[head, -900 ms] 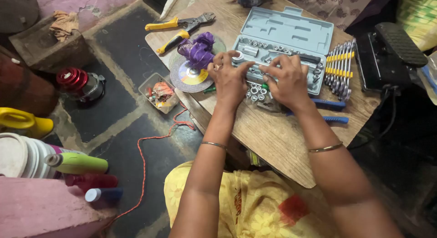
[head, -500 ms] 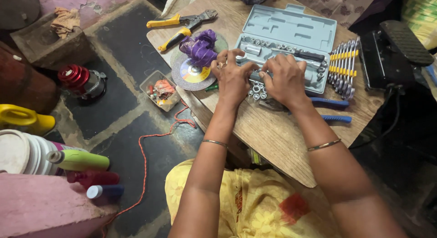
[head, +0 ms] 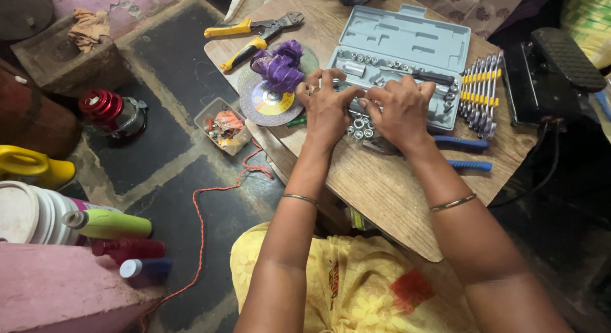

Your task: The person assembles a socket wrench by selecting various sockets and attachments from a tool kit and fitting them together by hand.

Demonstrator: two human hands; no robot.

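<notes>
Wooden table [head: 388, 199]: grey socket case [head: 407, 43], lid open; spanner row [head: 480, 94]; yellow-handled cutters [head: 254, 28]; grinding disc [head: 270, 100]. 2 hands, left hand [head: 328, 110] and right hand [head: 402, 111], rest on loose sockets [head: 358, 126] at case front.

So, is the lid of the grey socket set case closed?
No, the grey socket set case lies open on the wooden table, its lid folded back and both hands at its front edge.
</notes>
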